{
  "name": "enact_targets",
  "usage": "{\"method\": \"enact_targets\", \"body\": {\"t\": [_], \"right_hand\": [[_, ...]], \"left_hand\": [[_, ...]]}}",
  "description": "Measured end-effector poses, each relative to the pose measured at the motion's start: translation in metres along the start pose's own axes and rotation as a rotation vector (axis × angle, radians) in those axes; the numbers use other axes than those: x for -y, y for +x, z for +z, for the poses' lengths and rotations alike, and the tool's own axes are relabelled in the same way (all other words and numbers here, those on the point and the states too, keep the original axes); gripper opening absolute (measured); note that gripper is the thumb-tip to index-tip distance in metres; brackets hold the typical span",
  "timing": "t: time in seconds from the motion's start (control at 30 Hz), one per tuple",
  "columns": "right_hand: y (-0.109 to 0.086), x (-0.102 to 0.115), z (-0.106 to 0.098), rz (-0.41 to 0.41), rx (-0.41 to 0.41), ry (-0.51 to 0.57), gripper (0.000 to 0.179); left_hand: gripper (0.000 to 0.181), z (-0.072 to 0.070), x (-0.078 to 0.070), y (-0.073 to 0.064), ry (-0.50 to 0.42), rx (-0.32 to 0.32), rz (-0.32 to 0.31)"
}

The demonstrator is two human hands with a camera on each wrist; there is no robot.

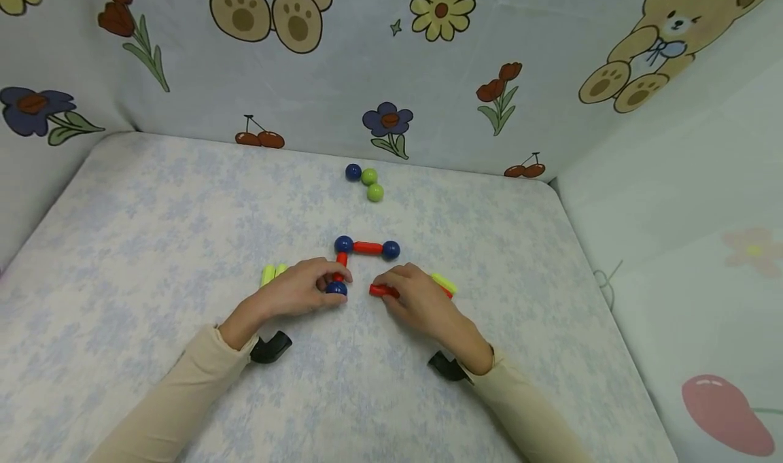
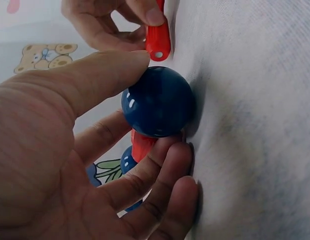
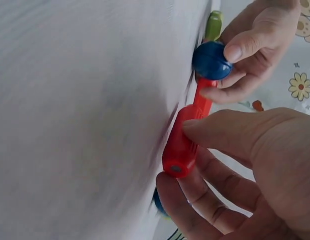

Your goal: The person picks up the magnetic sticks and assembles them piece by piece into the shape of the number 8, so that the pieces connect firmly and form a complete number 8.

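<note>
My left hand [image 1: 296,289] holds a blue ball [image 2: 157,102] at the near end of a joined shape, thumb on one side and fingers on the other. A red rod [image 1: 342,259] runs from this ball to a blue corner ball [image 1: 344,244]. From that corner a second red rod [image 1: 368,248] leads right to another blue ball [image 1: 391,249]. To the right, my right hand [image 1: 422,301] pinches a loose red rod [image 3: 180,142] between thumb and fingers, low over the table. Its free end points towards the held ball, with a gap between them in the head view.
Left of my left hand lie yellow-green rods [image 1: 268,275], partly hidden by it. A yellow-green rod [image 1: 444,283] and a red rod [image 1: 448,293] lie beside my right hand. Two green balls [image 1: 375,192] and a blue ball [image 1: 353,172] sit near the table's back edge, before a printed curtain.
</note>
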State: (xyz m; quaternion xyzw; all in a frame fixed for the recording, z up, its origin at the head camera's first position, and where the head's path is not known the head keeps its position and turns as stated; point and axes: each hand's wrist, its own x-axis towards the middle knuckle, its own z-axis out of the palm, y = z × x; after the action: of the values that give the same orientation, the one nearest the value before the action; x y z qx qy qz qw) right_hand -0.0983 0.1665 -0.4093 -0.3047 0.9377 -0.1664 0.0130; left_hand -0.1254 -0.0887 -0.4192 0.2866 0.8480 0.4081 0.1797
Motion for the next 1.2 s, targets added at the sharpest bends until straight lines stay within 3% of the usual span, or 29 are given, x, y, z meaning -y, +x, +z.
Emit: {"method": "enact_targets", "body": {"t": [0.6,0.9,1.07,1.2], "right_hand": [[0.013,0.019,0.002,-0.084,0.013,0.018,0.020],[0.012,0.020,0.004,-0.090,0.002,0.036,0.021],[0.013,0.017,0.001,-0.082,0.014,0.055,0.021],[0.016,0.011,-0.010,-0.067,-0.004,0.087,0.020]], "left_hand": [[0.028,0.002,-0.002,0.001,0.013,-0.003,0.002],[0.031,0.009,-0.005,-0.003,0.123,0.013,-0.014],[0.021,0.017,-0.007,-0.004,0.181,-0.038,-0.020],[0.015,0.015,-0.006,-0.002,0.141,-0.035,-0.020]]}}
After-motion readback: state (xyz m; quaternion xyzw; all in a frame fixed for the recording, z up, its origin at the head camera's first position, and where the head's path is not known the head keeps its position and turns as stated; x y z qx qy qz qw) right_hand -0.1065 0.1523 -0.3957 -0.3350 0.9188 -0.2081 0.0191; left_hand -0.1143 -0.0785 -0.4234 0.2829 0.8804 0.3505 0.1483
